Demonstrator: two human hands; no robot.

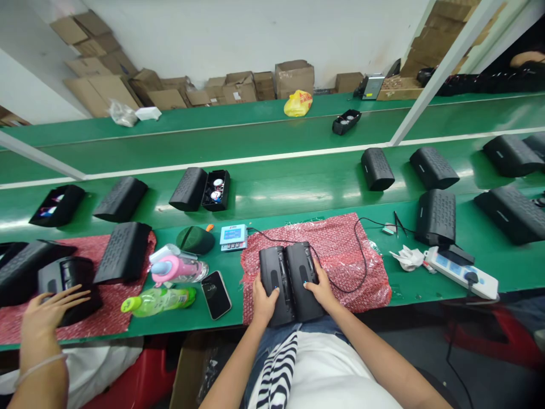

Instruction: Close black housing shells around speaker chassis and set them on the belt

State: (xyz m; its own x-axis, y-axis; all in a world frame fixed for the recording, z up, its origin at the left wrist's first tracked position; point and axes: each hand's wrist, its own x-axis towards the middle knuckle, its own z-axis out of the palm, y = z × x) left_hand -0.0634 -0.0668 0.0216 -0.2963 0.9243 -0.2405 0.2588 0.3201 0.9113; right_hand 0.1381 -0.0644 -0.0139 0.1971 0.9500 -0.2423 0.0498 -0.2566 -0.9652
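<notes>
Two black speaker-like boxes stand side by side at the bench edge, over red bubble wrap [340,238]. My left hand [264,301] is closed round the outer side of the left black speaker box [272,264], its thumb on the near face. On the other side, my right hand [321,287] grips the right black speaker box [304,304], thumb also on its face. Both boxes touch or nearly touch along their inner sides. A thin black cable [365,258] runs over the wrap behind them from a small meter with a blue screen [234,236].
Left of me lie a phone [216,295], a green bottle [159,301] and a pink bottle [179,269]. A co-worker's hand [46,312] rests by another black box. A white power strip [462,272] is at right. More black boxes sit on the green conveyor [264,190].
</notes>
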